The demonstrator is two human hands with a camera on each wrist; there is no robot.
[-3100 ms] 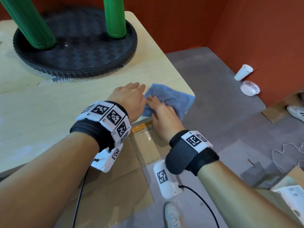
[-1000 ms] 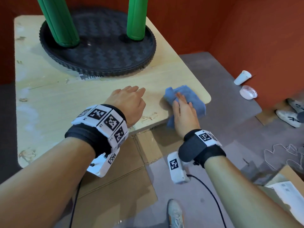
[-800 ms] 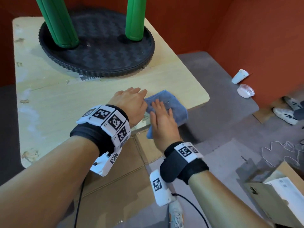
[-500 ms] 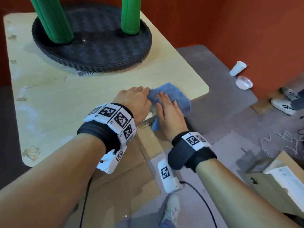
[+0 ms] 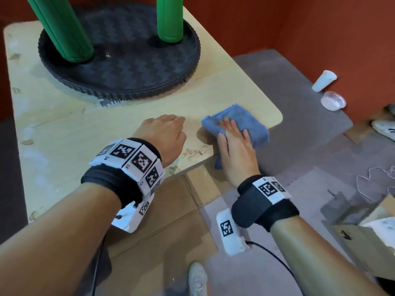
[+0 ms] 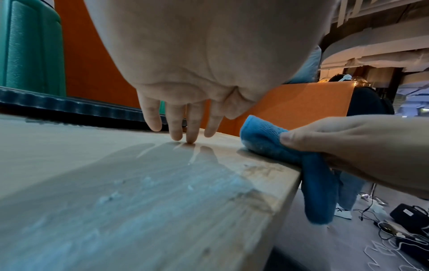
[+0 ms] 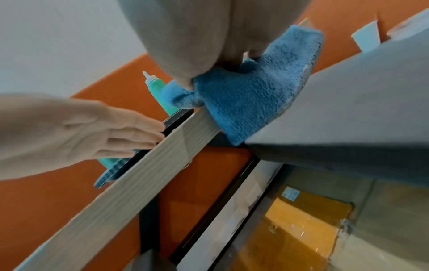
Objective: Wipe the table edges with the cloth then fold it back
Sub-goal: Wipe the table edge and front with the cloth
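1. Blue microfibre: the cloth point(image 5: 236, 124) drapes over the near edge of the pale wooden table point(image 5: 64, 129), close to the rounded corner at about 3 o'clock from the table's middle. Part lies on the tabletop and a flap hangs down past the edge.

2. The right hand point(image 5: 235, 150) lies flat on the cloth, fingers straight and lightly spread on top. The left wrist view shows the thumb on the cloth too. Half a second ago this hand and the cloth were right beside the left hand; they now sit further toward 3 o'clock, so a gap of bare wood has opened between the hands.

3. The left hand point(image 5: 164, 137) rests at about 9 o'clock from the cloth. Its fingers are straight, close together, tips touching the wood, holding nothing. It has hardly moved.

4. This sideways shift suggests a back-and-forth stroke along the near edge. The wiping looks to be mid-way, and the folding is not yet begun.

5. Chipped, scuffed patches mark the edge between the hands.

6. Further off, at 12 o'clock, a round black tray point(image 5: 128, 60) holds two green posts point(image 5: 64, 28).
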